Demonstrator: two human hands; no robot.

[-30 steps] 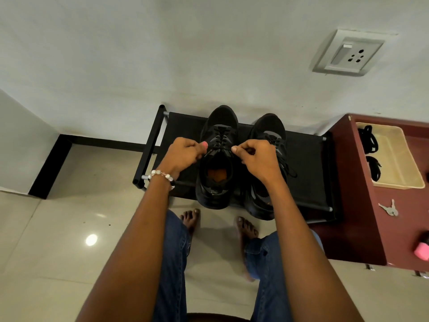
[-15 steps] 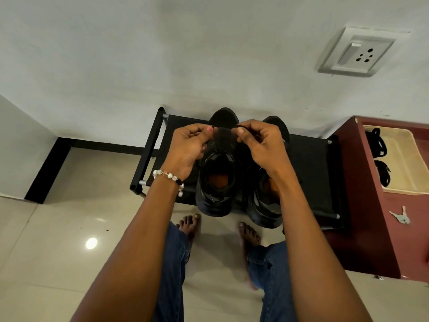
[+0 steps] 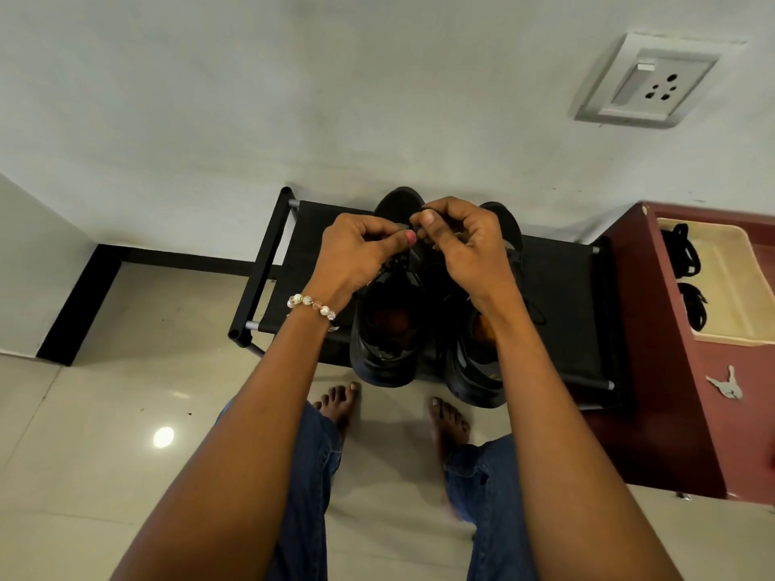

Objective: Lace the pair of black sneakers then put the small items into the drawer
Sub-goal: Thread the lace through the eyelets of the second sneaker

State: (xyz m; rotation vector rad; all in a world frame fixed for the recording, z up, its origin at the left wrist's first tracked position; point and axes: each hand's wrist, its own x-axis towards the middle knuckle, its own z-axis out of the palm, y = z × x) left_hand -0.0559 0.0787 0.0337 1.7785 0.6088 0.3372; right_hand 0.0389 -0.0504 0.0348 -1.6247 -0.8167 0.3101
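Both hands over left sneaker [image 3: 388, 325] at shoe rack [image 3: 562, 295] middle; left hand [image 3: 356, 253] and right hand [image 3: 465, 245] pinch black lace [image 3: 413, 228]. Right sneaker [image 3: 478, 371] touching beside it.

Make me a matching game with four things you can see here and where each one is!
Things:
1. black sneakers
2. keys
3. bead bracelet
4. power socket

Places:
A. on the white wall
B. on the black shoe rack
C. on the wrist of the left hand
D. on the red-brown cabinet top

Pairs: 1-B, 2-D, 3-C, 4-A
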